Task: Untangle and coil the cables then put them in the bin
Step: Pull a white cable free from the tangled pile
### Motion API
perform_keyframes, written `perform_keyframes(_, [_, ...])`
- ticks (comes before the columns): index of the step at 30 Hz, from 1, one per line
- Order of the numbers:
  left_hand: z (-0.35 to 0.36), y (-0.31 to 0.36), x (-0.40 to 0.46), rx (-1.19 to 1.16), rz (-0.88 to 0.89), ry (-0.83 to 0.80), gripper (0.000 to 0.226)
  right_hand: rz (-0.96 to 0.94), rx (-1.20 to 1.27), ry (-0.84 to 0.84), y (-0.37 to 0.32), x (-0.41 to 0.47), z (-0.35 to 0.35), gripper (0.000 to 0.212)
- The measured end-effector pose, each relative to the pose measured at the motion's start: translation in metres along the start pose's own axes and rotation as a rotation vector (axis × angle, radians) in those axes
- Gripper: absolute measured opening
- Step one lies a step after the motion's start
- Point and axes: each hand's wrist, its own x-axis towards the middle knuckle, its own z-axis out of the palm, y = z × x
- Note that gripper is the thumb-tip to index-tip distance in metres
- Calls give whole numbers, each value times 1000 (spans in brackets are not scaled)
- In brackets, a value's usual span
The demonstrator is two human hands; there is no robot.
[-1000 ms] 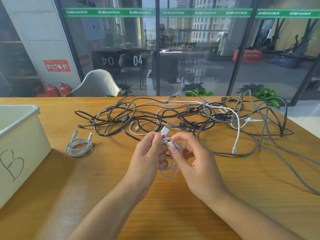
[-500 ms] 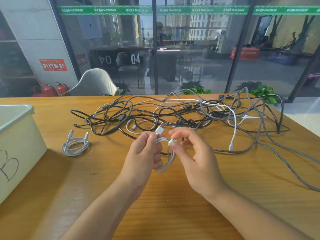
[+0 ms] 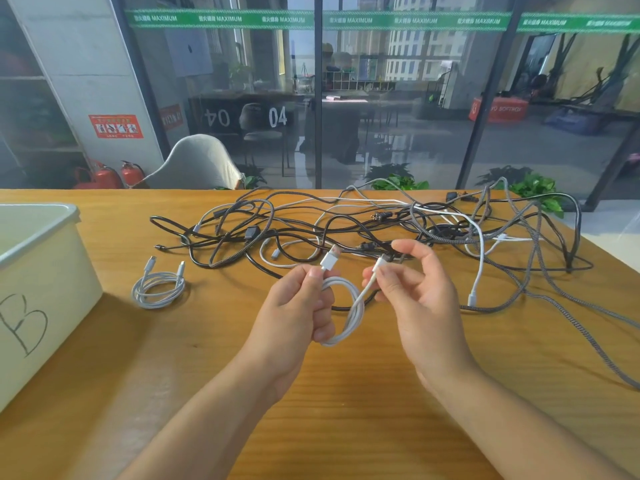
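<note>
Two bare hands meet at the middle of the frame, above the orange-brown wooden worktop (image 3: 346,410). The left hand (image 3: 294,317) has its fingers curled round a small coil of white braided cable (image 3: 353,313), thumb pressing the loops just under the white USB plug (image 3: 329,261) that sticks up past the fist. The right hand (image 3: 419,299) pinches the cable's other end, a slim white connector (image 3: 381,263), between thumb and forefinger, with the remaining fingers loosely bent and holding nothing else. That short free end runs from the pinch down to the coil.

Behind the hands, across the centre and right of the frame, sprawls a tangled heap of black, grey braided and white cables (image 3: 398,230), lying on the wood, with one grey braided strand trailing off toward the lower right. At centre left, a second small coiled white cable (image 3: 157,289) lies flat on the worktop, both plugs pointing away from the viewer, well apart from the heap's main mass. Further left, at the frame's edge, stands a cream plastic bin (image 3: 38,230) with a hand-drawn "B" on its side; what it holds cannot be made out. Beyond the worktop's far edge are a pale chair back (image 3: 197,164) and glass partitions.
</note>
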Motion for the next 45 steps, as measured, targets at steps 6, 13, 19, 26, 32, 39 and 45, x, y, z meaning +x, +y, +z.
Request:
perform_keyframes(6, [2,-1,0,-22,-3,-1,34,-227,-306,-126,-1,-9,-3,42])
perform_keyframes(13, [3,2,0,-73,-11,9,35,-170,-401,-222,6,-12,1,32])
perform_keyframes(19, [0,1,1,-24,13,-64,29,-143,-323,-194,4,-7,-4,15])
perform_keyframes(26, [-16,0,9,153,60,45,26,-83,-130,-106,2,2,-10,13])
perform_keyframes(32, [-20,1,8,720,183,-90,27,-73,-38,-58,-1,9,-18,17])
perform_keyframes(39, [-16,5,5,609,208,-118,29,-25,-92,-138,7,10,-17,16])
perform_keyframes(45, [-14,3,5,439,213,-124,30,-21,-116,-159,11,9,-17,14])
